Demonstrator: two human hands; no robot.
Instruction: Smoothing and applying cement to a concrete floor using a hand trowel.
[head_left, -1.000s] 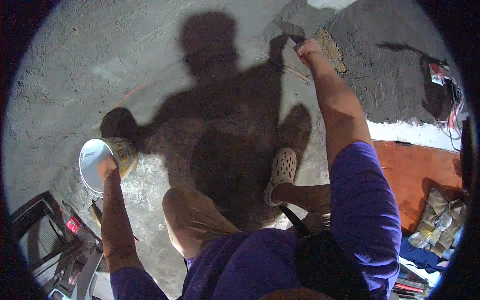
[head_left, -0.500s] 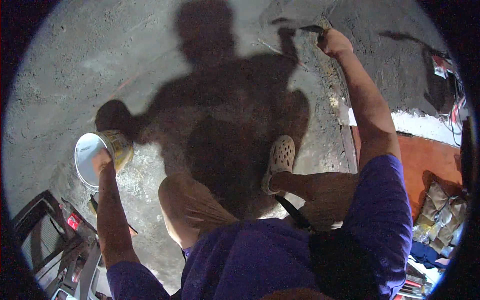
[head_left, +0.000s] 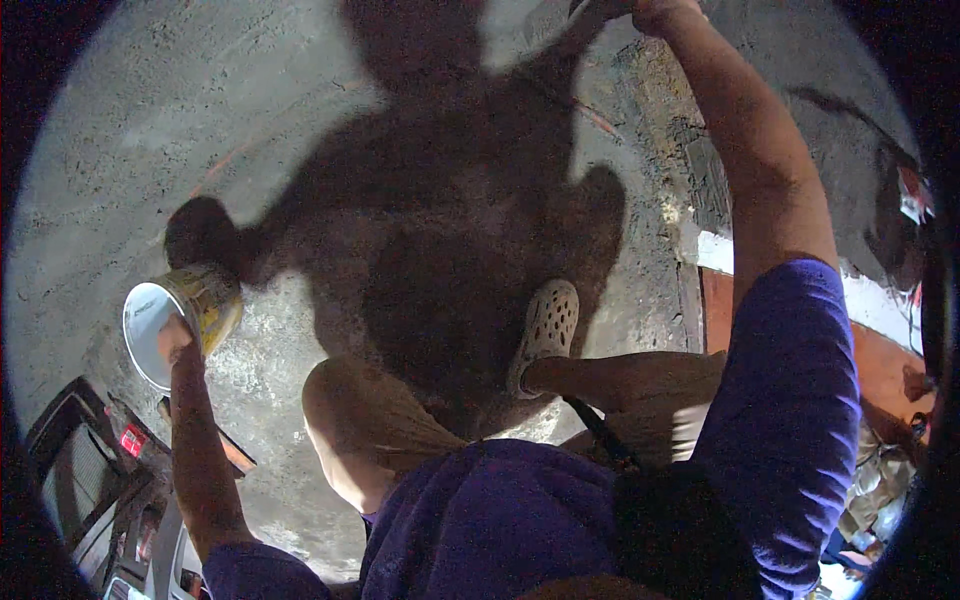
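Note:
My left hand (head_left: 177, 338) is closed on the rim of a bucket (head_left: 212, 305), white inside with a yellow patterned outside. The bucket is tipped on its side with its mouth toward me, beside my left knee. My right arm reaches up to the top edge of the picture. There my right hand (head_left: 664, 14) is closed and partly cut off by the edge. A dark trowel blade showed in it half a second ago; now the tool is mostly out of sight among shadow. Rough grey cement (head_left: 110, 200) lies before me, with darker, wetter-looking cement at the right.
My shadow darkens the middle of the cement. A perforated clog (head_left: 551, 320) is on my foot. A dark-framed chair (head_left: 75, 460) and a wood-edged tool (head_left: 235, 455) are at lower left. On the right are an orange-brown panel (head_left: 718, 310) and a pile of bags (head_left: 872, 485).
My right hand has moved up to the picture's top edge, taking the trowel mostly out of view. My left hand and the bucket have shifted slightly left and down.

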